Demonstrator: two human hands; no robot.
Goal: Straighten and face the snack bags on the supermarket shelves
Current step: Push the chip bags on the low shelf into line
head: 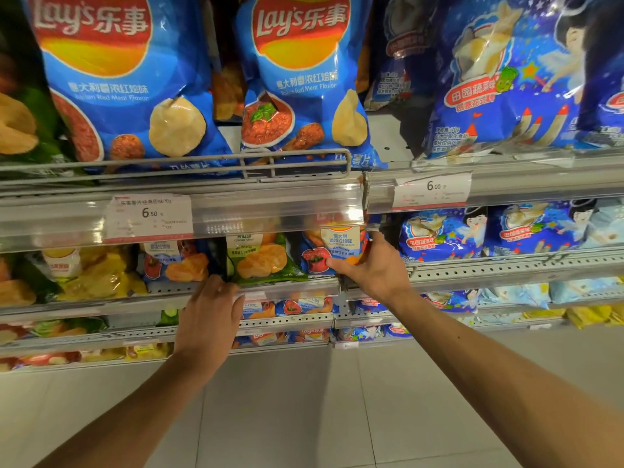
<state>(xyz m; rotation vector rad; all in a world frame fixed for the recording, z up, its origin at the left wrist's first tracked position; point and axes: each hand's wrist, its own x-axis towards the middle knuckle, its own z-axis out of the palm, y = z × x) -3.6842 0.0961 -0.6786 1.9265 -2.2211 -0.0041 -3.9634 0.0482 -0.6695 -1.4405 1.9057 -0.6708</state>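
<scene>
Head view: right hand gripped a blue snack bag at the second shelf's front edge, thumb across its face | left hand, fingers together, rested on that edge by a green bag | best turned square, gently | price rail overhead left little room.

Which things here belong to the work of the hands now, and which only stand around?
In the job:
right hand gripping the blue tomato bag
left hand at the green cucumber bag

Standing around:
big Lay's bags
price tag 6.50
floor
</scene>
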